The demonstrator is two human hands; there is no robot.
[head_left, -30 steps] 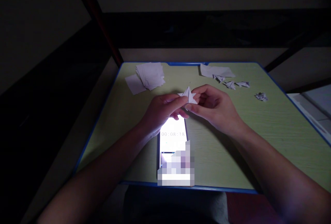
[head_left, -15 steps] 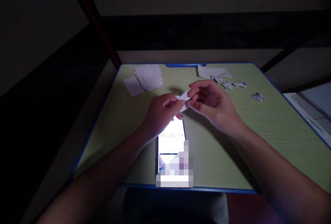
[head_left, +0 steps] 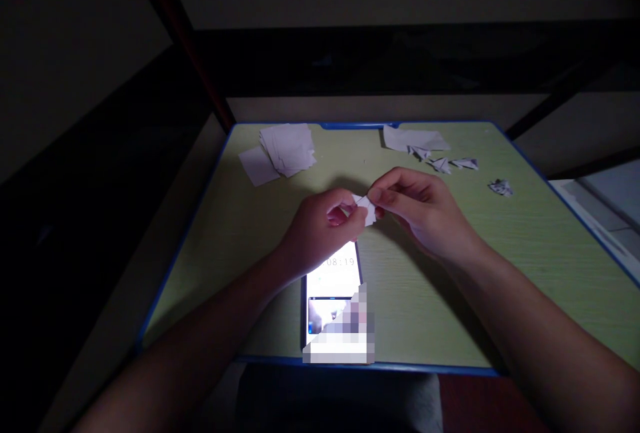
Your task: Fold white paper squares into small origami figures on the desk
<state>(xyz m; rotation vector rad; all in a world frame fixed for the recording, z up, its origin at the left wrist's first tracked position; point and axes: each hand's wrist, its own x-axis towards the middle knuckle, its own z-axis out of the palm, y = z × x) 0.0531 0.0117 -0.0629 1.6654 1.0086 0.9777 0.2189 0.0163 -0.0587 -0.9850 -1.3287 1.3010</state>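
Small folded papers (head_left: 441, 165) lie at the far right of the tabletop (head_left: 425, 313) and a stack of flat, unfolded sheets (head_left: 289, 148) at the far left; the white paper (head_left: 371, 216) between the hands, above the far end of the phone (head_left: 333, 281), seems only partly folded. The left hand (head_left: 320, 230) pinches its near left side between thumb and fingers, while the right hand (head_left: 427, 210), thumb against fingertips, nips its upper right corner, both forearms angling inward.

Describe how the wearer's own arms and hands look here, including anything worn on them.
The left hand and right hand are both ungloved. The left forearm and right forearm are bare, with no sleeve, watch or bracelet in view. No ring shows, though some fingers are hidden; dim light obscures any finer markings.
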